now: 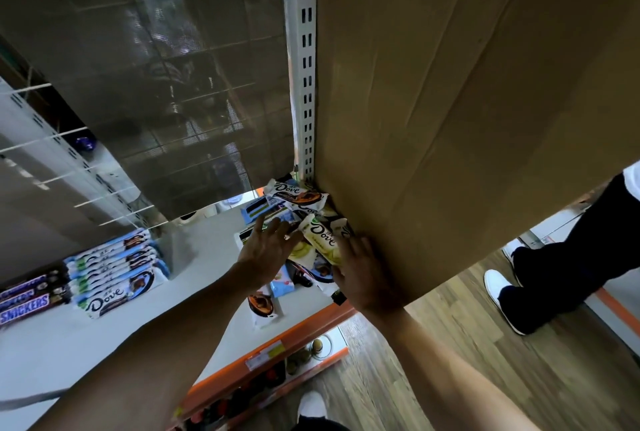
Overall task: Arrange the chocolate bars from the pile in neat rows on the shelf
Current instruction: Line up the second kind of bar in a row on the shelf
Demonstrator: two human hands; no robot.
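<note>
Left hand [268,247] and right hand [363,273] reach in, each grip apart, fingers straight — touching the pile of chocolate bars [320,235] on the shelf [180,295], against a cardboard box [450,112]; Dove row [114,271] well left.

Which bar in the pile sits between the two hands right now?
The pale green Dove bar on top of the pile, between left hand and right hand; the bars around it are blue or brown-and-white.
</note>
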